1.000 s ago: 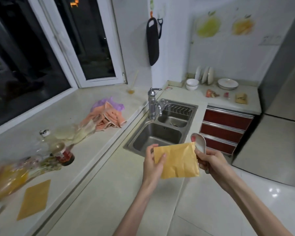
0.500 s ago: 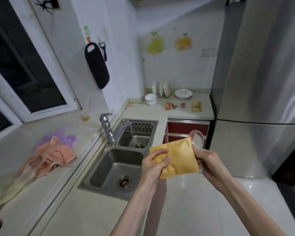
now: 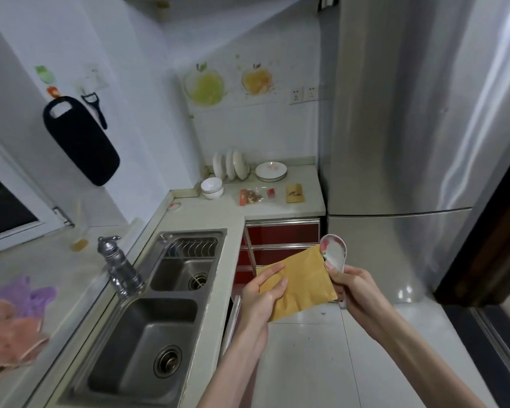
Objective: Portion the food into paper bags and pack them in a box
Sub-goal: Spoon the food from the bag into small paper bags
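Flat tan paper bag (image 3: 302,285) pinched by left hand (image 3: 259,295); right hand (image 3: 355,290) grips bag, spoon (image 3: 334,253).

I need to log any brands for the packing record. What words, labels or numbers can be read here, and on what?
None can be read.
Snack packet on the far counter: print too blurred.
Small brown packet: dark mark, illegible.
Paper bag held in both hands: no print visible.
Ceramic spoon: floral pattern only.
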